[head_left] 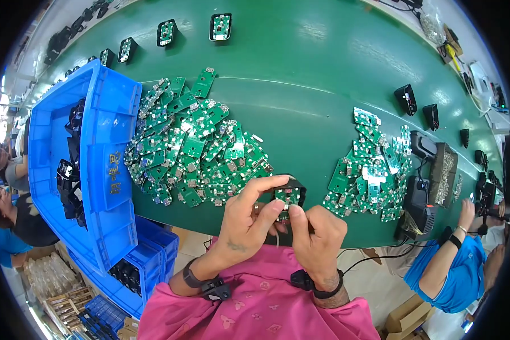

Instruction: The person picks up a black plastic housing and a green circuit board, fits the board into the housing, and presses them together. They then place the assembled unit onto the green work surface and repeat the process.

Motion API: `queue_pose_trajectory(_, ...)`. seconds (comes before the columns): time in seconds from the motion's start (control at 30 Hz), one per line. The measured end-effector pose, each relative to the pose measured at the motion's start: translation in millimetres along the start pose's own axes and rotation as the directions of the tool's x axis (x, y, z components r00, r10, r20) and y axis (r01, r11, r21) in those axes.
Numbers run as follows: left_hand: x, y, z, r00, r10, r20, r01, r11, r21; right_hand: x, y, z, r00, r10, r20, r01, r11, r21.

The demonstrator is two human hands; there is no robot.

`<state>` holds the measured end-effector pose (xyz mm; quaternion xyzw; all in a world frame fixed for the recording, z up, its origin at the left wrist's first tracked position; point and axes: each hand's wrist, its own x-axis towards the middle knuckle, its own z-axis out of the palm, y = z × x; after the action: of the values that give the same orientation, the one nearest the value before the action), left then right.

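My left hand (245, 220) is closed round a small black plastic housing (302, 194) at the table's near edge. In the housing's open side lies a green circuit board (288, 195), with both my thumbs pressed on its lower part. My right hand (319, 233) has its fingers curled and grips the board's lower edge from the right; what its fingertips touch underneath is hidden. Left of my hands spreads a large heap of loose green circuit boards (194, 144). A smaller heap of such boards (373, 170) lies to the right.
A blue crate (112, 164) holding black housings (71, 190) stands at left. Housings with boards fitted (220, 26) line the far edge. At right are a black power tool (418, 207), a tray of small metal parts (445, 170) and a co-worker's arm (453, 249).
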<state>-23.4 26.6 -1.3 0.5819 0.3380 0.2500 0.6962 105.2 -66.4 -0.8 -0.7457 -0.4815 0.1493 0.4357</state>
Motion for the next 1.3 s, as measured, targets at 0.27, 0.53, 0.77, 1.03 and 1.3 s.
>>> queue_pose_trajectory(0.27,4,-2,8,0.994,-0.072,-0.08,0.074,0.997,0.025,9,9,19,0.993,-0.11,0.034,0.106,0.991,0.085)
queue_pose_trajectory(0.53,0,-20,15,0.918,0.392,-0.057,-0.357,0.88,0.312,10,10,13,0.996,-0.072,0.044,0.06,0.968,0.243)
queue_pose_trajectory(0.77,-9,-20,17,0.79,0.611,-0.05,-0.532,0.724,0.44,13,8,6,0.921,-0.374,-0.112,0.39,0.895,0.215)
queue_pose_trajectory(1.03,17,26,-1,0.996,-0.087,-0.003,0.085,0.96,0.266,13,-1,-7,0.97,-0.159,0.184,0.098,0.948,0.302)
queue_pose_trajectory(1.3,17,10,2,0.958,0.23,0.174,-0.282,0.872,0.401,11,5,-14,0.99,-0.133,0.038,0.112,0.932,0.346)
